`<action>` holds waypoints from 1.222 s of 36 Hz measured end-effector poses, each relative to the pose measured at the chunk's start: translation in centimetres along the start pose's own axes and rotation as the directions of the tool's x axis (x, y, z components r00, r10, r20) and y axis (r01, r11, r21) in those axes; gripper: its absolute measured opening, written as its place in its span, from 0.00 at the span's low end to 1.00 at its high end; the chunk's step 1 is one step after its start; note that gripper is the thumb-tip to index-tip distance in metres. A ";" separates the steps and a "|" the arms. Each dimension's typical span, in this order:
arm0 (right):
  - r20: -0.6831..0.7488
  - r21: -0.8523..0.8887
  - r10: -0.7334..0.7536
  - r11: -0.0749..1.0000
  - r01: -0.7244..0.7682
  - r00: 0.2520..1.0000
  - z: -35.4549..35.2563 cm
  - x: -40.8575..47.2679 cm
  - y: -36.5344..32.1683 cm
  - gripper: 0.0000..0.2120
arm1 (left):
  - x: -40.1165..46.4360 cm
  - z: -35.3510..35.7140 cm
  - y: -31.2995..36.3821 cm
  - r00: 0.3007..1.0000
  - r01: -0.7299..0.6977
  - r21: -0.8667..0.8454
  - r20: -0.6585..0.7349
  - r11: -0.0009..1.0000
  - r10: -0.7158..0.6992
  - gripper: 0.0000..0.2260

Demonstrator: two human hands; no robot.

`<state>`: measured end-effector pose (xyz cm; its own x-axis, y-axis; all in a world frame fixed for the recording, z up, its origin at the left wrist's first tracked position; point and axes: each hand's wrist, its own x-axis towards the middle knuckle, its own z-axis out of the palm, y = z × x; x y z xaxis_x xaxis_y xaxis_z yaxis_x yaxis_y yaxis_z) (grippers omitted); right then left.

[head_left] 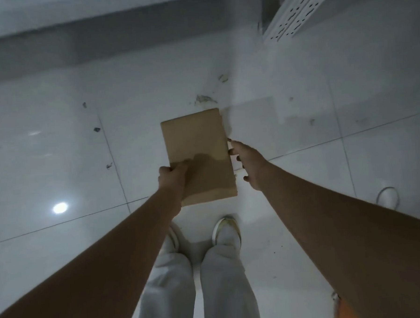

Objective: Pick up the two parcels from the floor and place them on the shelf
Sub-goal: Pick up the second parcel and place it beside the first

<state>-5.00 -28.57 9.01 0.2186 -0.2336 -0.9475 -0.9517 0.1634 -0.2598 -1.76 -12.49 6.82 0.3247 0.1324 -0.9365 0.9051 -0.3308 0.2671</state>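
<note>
A flat brown parcel (196,145) is held above the white tiled floor, in front of my feet. My left hand (172,180) grips its near left corner, thumb on top. My right hand (247,164) is at the parcel's right edge with the fingers spread; the fingertips touch or nearly touch that edge. Only one parcel is in view. A white perforated shelf upright (293,11) shows at the top right.
The glossy tiled floor (58,154) has small dark marks and a light reflection at the left. A grey wall base (100,43) runs along the top. My shoes (226,233) stand just below the parcel. A round white object (387,197) lies at the right edge.
</note>
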 end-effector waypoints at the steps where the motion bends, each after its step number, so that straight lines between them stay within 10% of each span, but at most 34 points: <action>1: 0.018 0.028 -0.008 1.000 0.008 1.000 0.3 -1.5 -0.5 0.24 | -1.2 -0.9 0.3 1.000 0.007 -0.024 -0.012 1.000 -0.008 0.25; 12: 0.126 0.115 -0.177 0.980 0.163 0.976 1.6 -20.1 -10.4 0.15 | -18.5 -12.1 10.6 0.976 -0.212 -0.090 -0.071 0.973 0.206 0.21; 20: 0.122 0.058 -0.311 0.950 0.306 0.943 -0.7 -35.1 -17.6 0.50 | -32.9 -17.4 18.2 0.918 -0.397 -0.126 -0.051 0.909 0.394 0.21; 31: 0.061 -0.217 -0.600 0.773 0.597 0.798 -6.6 -54.4 -22.5 0.52 | -52.1 -20.9 23.4 0.760 -0.642 -0.115 0.029 0.758 0.649 0.28; 35: 0.189 -0.138 -0.692 0.684 0.717 0.697 -8.2 -62.7 -23.5 0.25 | -59.0 -22.1 24.5 0.720 -0.681 -0.134 0.058 0.720 0.691 0.29; 44: 0.221 0.216 -0.827 0.558 0.801 0.517 -11.6 -74.8 -26.6 0.11 | -71.2 -24.4 27.3 0.605 -0.589 -0.485 0.266 0.647 0.751 0.28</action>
<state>1.49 -26.58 89.01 0.9477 -0.0436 -0.3160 -0.3098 0.1112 -0.9443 6.53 -8.10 86.32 0.8026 -0.4172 -0.4264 0.5273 0.1617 0.8342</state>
